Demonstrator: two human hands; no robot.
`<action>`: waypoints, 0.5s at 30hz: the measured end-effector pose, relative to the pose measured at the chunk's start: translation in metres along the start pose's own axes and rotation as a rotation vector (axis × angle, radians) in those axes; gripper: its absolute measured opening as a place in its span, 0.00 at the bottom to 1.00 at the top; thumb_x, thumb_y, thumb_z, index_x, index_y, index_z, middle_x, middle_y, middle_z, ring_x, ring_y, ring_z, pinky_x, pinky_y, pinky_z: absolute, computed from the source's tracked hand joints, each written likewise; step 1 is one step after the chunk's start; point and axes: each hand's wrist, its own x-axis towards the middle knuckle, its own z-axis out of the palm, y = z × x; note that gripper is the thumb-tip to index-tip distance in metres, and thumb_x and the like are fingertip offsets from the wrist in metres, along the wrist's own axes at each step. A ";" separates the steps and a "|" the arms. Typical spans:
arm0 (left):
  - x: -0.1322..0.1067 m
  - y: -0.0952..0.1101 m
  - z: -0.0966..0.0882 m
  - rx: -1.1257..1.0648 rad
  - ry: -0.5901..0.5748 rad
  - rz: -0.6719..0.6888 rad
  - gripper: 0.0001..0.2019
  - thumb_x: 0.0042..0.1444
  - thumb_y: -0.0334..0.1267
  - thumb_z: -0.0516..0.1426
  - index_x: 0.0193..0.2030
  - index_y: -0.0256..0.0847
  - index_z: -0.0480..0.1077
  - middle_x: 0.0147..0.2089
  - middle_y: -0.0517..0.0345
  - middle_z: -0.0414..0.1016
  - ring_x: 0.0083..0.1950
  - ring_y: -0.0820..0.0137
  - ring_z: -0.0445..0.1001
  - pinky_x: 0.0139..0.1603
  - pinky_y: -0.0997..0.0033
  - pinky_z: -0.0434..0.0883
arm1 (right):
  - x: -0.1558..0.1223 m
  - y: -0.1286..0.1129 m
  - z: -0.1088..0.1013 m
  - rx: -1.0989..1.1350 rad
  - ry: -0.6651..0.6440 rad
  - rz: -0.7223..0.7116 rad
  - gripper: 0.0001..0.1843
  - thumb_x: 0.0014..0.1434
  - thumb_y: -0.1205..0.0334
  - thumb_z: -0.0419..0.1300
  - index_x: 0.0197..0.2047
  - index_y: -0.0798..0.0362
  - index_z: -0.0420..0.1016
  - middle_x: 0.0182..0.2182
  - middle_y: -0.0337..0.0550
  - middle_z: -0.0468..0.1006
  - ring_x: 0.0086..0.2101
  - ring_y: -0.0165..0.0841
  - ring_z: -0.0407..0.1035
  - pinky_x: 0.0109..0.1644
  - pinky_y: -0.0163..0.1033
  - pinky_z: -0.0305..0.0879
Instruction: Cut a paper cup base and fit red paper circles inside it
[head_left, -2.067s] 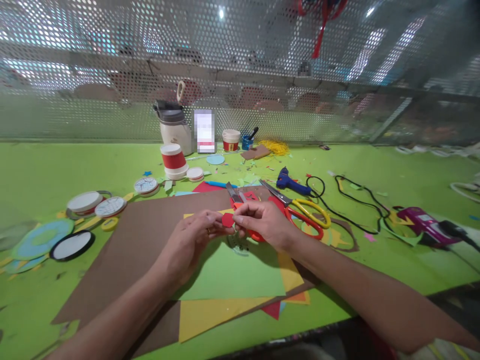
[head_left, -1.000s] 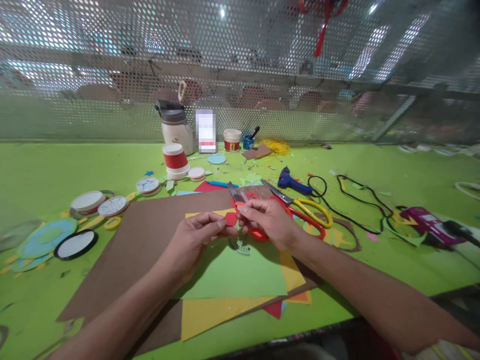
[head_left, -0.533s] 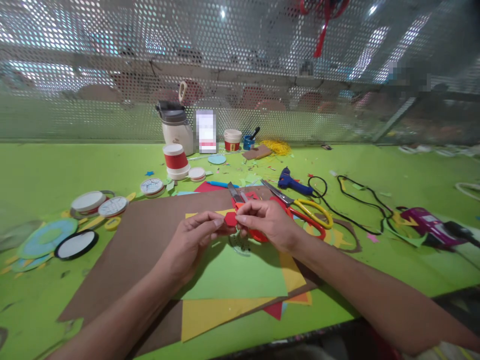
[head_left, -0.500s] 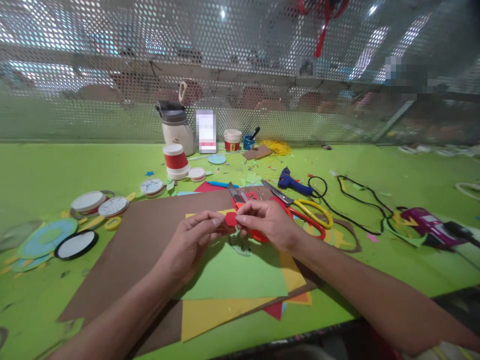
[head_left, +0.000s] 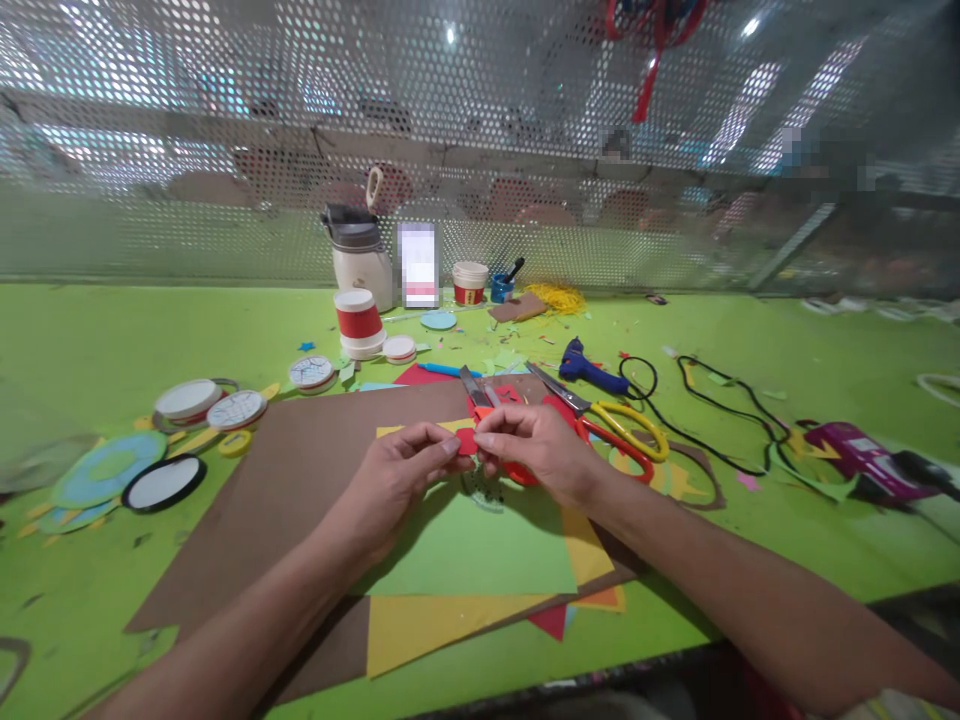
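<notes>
Above the green sheet (head_left: 474, 555), our left hand (head_left: 405, 468) and right hand (head_left: 541, 448) pinch a red piece (head_left: 466, 441), which looks already cut out, not yet set down.

no lettering can be read; marks on the small red-and-white tub (head_left: 470, 284) look blurred.

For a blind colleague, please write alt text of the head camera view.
A person's left hand pinches a small red cutout, with the right hand at its edge, above a light green sheet. Beyond, on the right, lies a blue glue gun.
</notes>
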 end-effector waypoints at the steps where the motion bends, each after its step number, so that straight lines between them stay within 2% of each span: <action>1: 0.000 0.000 0.000 0.004 0.010 0.003 0.05 0.51 0.35 0.64 0.27 0.39 0.74 0.28 0.60 0.76 0.35 0.71 0.75 0.44 0.72 0.68 | 0.001 0.001 -0.001 -0.010 0.011 -0.007 0.15 0.51 0.51 0.67 0.30 0.55 0.75 0.24 0.38 0.74 0.24 0.28 0.68 0.31 0.37 0.66; 5: 0.000 0.000 -0.003 0.018 0.048 0.027 0.06 0.50 0.36 0.64 0.26 0.39 0.73 0.27 0.61 0.74 0.34 0.71 0.74 0.41 0.71 0.67 | 0.004 0.003 -0.004 -0.096 0.097 -0.084 0.15 0.58 0.50 0.60 0.31 0.54 0.72 0.26 0.38 0.72 0.25 0.27 0.67 0.32 0.36 0.66; 8: 0.001 0.000 -0.004 0.029 0.061 0.049 0.07 0.49 0.37 0.65 0.26 0.38 0.73 0.27 0.60 0.73 0.34 0.70 0.74 0.41 0.70 0.67 | 0.003 0.000 -0.004 -0.231 0.106 -0.163 0.13 0.60 0.52 0.59 0.31 0.54 0.72 0.27 0.39 0.73 0.27 0.28 0.68 0.34 0.37 0.67; 10: 0.001 0.000 -0.005 0.038 0.060 0.066 0.06 0.48 0.37 0.65 0.26 0.38 0.73 0.27 0.59 0.73 0.35 0.69 0.74 0.42 0.69 0.67 | 0.000 -0.003 -0.001 -0.344 0.071 -0.213 0.10 0.59 0.55 0.60 0.38 0.55 0.74 0.31 0.41 0.74 0.30 0.31 0.69 0.36 0.38 0.68; 13: 0.000 -0.002 -0.004 0.053 0.055 0.092 0.06 0.47 0.36 0.65 0.26 0.38 0.74 0.27 0.59 0.73 0.34 0.70 0.73 0.42 0.69 0.66 | -0.006 -0.005 0.004 -0.529 0.008 -0.310 0.18 0.57 0.60 0.63 0.51 0.54 0.72 0.38 0.45 0.74 0.35 0.34 0.69 0.40 0.41 0.68; 15: 0.000 -0.005 -0.004 0.060 0.049 0.108 0.06 0.46 0.36 0.65 0.25 0.38 0.73 0.26 0.59 0.73 0.33 0.70 0.73 0.41 0.69 0.66 | -0.009 -0.004 0.006 -0.648 -0.022 -0.384 0.19 0.56 0.62 0.64 0.51 0.53 0.73 0.40 0.46 0.73 0.37 0.36 0.68 0.43 0.43 0.66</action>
